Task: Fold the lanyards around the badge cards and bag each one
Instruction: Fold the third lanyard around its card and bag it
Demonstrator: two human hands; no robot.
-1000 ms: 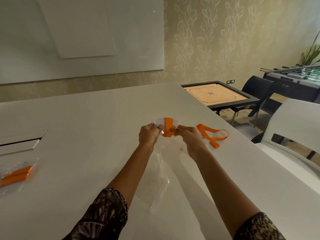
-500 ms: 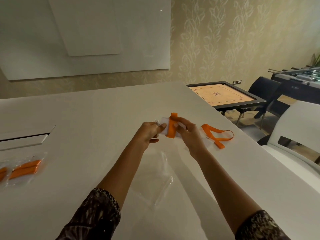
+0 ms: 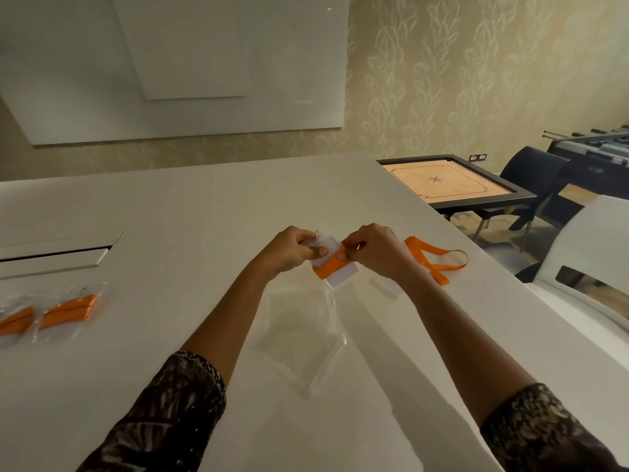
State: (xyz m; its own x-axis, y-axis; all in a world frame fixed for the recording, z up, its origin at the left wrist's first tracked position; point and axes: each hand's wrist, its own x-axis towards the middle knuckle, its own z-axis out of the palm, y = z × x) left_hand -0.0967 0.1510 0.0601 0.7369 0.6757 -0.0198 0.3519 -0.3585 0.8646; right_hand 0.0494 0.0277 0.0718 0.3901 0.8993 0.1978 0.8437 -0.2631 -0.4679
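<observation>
Above the white counter [image 3: 204, 206], near its right edge, the left hand [image 3: 289, 252] pinches a white rectangular badge card [image 3: 342, 281] while the right hand [image 3: 376, 255] pinches the orange fabric lanyard [image 3: 328, 269] wound across it. Any slack could let the wrap spring loose.

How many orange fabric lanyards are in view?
4. One orange fabric lanyard wraps the white badge card held by left hand and right hand; a loose lanyard lies right of them; two bagged lanyards lie far left. More may be hidden.
</observation>
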